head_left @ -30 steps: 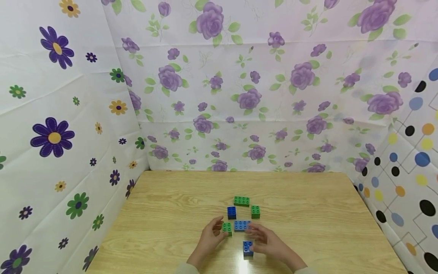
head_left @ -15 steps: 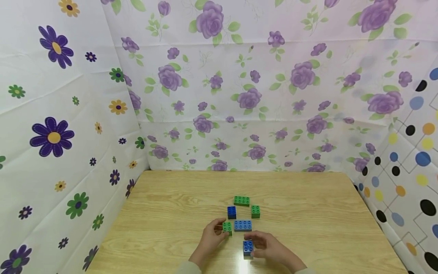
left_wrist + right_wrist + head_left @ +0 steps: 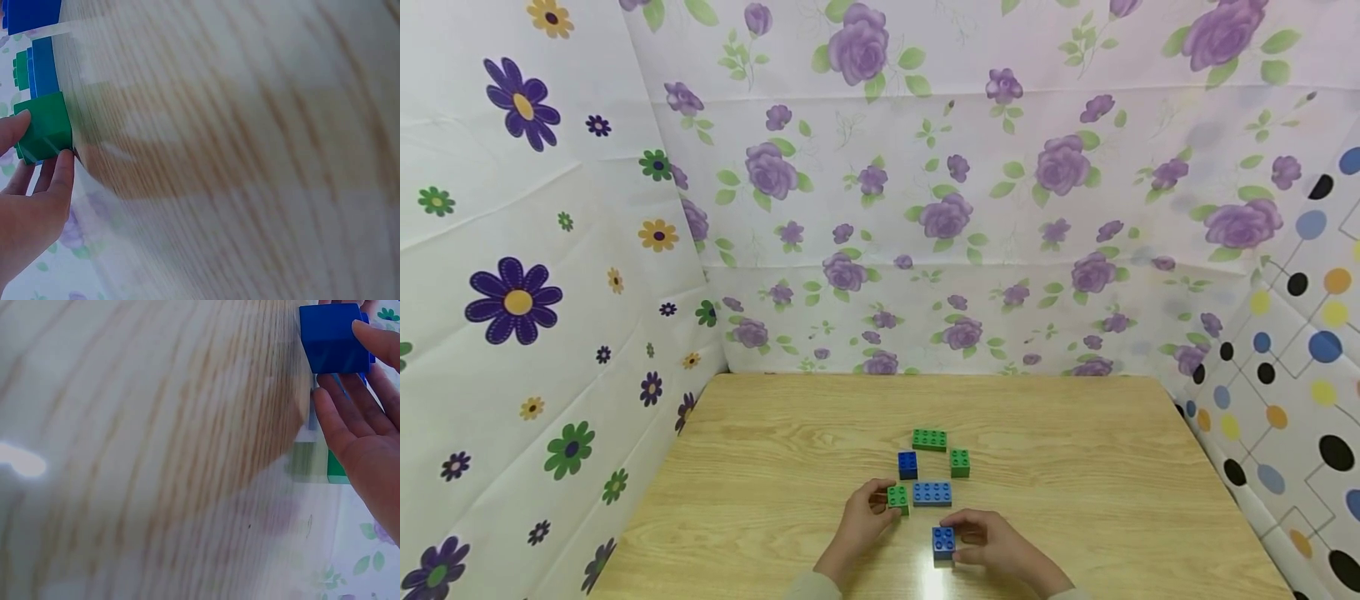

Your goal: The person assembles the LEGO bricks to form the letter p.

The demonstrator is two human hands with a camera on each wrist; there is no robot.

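On the wooden table, my left hand (image 3: pixel 862 518) pinches a small green building brick (image 3: pixel 897 498) between thumb and fingers. The left wrist view shows its thumb on the studded side of that green brick (image 3: pixel 45 127) and fingertips at the opposite corner. Nearer the front, my right hand (image 3: pixel 996 546) holds a small blue building brick (image 3: pixel 943 542), index finger at the far side and thumb at the near right. In the right wrist view the thumb touches the edge of this blue brick (image 3: pixel 334 339). A long light-blue brick (image 3: pixel 932 494) lies just right of the green one.
Behind these are a dark blue brick (image 3: pixel 907 465), another small green brick (image 3: pixel 959 462) and a long green brick (image 3: pixel 929 440). Patterned cloth (image 3: pixel 925 192) hangs along the table's back and both sides.
My right hand has drawn back from the right end of the long light-blue brick and closed round the small blue brick. The left hand and the bricks have hardly moved.
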